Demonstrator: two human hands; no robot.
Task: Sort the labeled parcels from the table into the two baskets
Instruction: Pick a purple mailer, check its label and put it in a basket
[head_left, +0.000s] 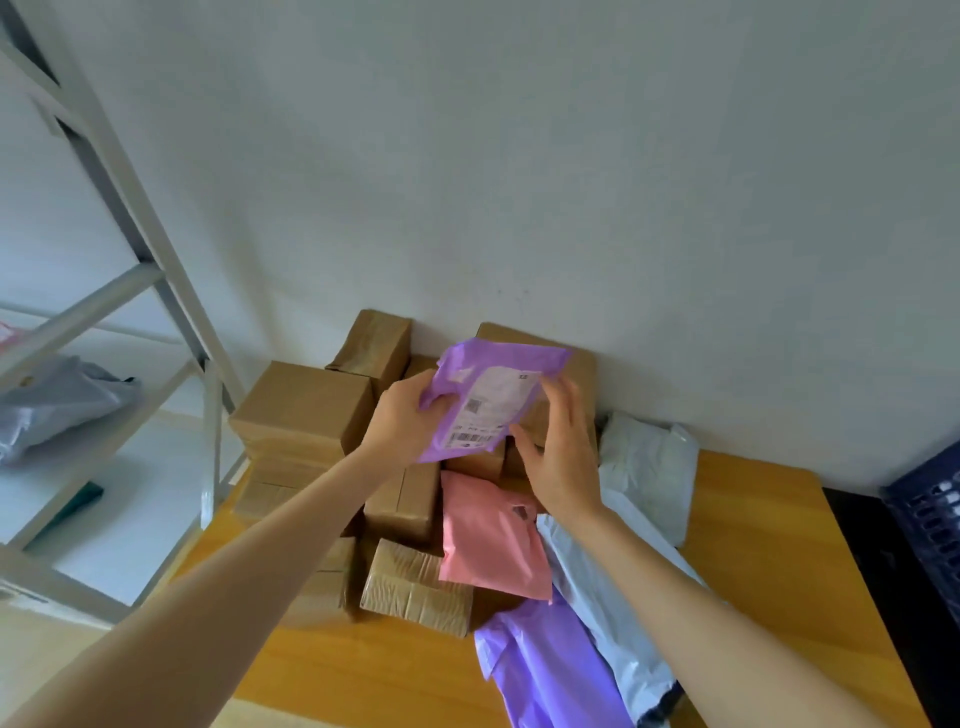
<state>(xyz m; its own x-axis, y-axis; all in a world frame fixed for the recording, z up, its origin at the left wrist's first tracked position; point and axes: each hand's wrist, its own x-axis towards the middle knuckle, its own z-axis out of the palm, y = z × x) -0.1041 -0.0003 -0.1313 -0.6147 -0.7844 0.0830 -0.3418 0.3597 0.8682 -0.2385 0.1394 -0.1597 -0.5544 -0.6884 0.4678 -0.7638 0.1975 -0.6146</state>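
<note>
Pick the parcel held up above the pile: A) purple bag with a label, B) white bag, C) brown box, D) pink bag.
A: the left hand grips the purple bag, its label facing the camera, and the right hand is open at its other edge.

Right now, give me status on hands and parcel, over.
Left hand grips purple mailer, label up. Right hand open at its right edge. Mailer held above brown boxes; dark basket at far right.
</note>
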